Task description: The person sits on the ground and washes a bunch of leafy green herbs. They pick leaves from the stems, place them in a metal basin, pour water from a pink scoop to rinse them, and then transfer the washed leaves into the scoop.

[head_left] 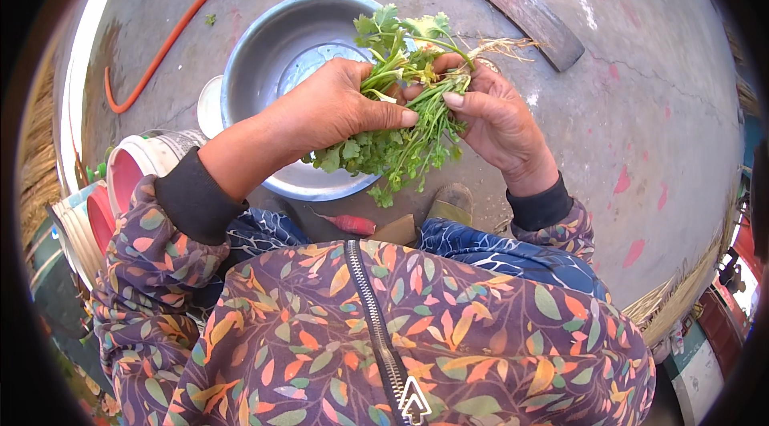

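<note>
Above the steel basin (272, 49), left hand (336, 109) and right hand (497, 117) grip a leafy herb bunch (400, 145); white bucket (148, 157) at nine o'clock.

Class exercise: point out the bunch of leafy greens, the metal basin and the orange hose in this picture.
bunch of leafy greens (392, 152): head view, on the leafy lower part below the hands.
metal basin (264, 49): head view, on its bare inner wall, left side.
orange hose (180, 25): head view, mid-length on the concrete floor.

green herb bunch (404, 141), silver steel bowl (276, 45), orange hose (172, 29) — leaf-patterned purple jacket (481, 338)
</note>
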`<state>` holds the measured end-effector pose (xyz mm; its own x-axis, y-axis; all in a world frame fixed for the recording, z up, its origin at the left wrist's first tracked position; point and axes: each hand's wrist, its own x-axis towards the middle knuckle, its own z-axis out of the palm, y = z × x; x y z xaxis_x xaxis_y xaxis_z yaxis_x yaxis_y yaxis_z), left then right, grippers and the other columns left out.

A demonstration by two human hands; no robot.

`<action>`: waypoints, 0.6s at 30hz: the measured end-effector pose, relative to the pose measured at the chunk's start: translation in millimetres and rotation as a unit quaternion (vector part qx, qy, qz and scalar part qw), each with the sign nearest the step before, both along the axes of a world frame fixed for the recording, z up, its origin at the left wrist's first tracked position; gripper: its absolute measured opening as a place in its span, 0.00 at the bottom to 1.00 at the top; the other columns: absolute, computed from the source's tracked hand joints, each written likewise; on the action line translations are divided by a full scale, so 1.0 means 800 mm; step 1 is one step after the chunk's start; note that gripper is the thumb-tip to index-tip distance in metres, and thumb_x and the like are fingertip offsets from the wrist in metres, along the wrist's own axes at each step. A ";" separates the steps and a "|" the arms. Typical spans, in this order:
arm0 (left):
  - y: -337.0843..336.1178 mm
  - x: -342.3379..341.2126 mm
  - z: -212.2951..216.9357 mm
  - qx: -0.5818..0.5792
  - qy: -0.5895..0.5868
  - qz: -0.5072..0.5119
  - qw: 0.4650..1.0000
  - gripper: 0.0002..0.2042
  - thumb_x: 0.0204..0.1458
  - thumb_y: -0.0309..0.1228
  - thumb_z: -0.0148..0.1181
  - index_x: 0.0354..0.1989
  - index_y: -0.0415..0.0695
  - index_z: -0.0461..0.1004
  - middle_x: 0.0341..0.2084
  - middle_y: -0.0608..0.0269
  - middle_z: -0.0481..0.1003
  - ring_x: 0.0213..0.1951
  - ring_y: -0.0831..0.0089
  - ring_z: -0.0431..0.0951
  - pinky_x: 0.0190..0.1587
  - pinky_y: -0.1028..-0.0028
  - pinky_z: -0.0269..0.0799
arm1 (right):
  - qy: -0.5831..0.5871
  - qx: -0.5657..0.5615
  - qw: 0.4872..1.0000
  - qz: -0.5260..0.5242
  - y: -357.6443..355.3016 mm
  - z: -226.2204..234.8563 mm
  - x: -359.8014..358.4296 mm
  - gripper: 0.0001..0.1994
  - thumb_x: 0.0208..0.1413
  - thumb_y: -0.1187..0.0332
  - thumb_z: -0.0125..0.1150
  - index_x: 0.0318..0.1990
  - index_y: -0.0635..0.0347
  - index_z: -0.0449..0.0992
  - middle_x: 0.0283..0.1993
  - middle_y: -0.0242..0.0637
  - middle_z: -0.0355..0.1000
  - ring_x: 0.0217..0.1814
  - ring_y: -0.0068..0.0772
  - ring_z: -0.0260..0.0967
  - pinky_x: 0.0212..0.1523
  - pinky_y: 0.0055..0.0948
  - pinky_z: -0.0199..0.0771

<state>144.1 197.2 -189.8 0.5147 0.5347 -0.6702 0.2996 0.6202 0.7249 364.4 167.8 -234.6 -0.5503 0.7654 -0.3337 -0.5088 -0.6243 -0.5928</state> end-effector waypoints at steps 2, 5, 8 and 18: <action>0.001 0.000 0.002 -0.006 0.011 0.000 1.000 0.15 0.50 0.30 0.67 0.44 0.39 0.75 0.34 0.67 0.77 0.35 0.81 0.76 0.41 0.79 0.72 | -0.003 0.007 1.000 0.002 -0.001 0.001 -0.001 0.18 0.54 0.76 0.55 0.54 0.63 0.67 0.52 0.41 0.70 0.55 0.33 0.68 0.58 0.34 0.68; 0.004 0.000 0.010 -0.005 0.030 -0.012 0.999 0.12 0.51 0.30 0.66 0.41 0.40 0.76 0.32 0.68 0.77 0.34 0.82 0.75 0.39 0.79 0.72 | -0.025 0.011 1.000 -0.009 -0.003 0.003 -0.003 0.18 0.55 0.75 0.57 0.54 0.62 0.68 0.50 0.38 0.71 0.55 0.31 0.68 0.58 0.32 0.67; 0.004 0.000 0.011 -0.010 0.027 -0.006 1.000 0.10 0.51 0.31 0.66 0.38 0.41 0.75 0.31 0.70 0.76 0.33 0.83 0.75 0.38 0.80 0.72 | -0.068 -0.001 0.998 -0.008 -0.003 0.007 -0.006 0.18 0.54 0.73 0.60 0.53 0.62 0.68 0.49 0.36 0.71 0.53 0.28 0.67 0.56 0.29 0.67; 0.003 -0.003 0.009 -0.075 0.013 0.028 0.997 0.09 0.54 0.33 0.63 0.38 0.41 0.74 0.30 0.71 0.74 0.31 0.84 0.73 0.35 0.80 0.71 | -0.208 0.066 0.974 0.058 -0.004 0.003 -0.003 0.19 0.53 0.73 0.64 0.52 0.62 0.68 0.46 0.31 0.71 0.47 0.21 0.68 0.49 0.23 0.68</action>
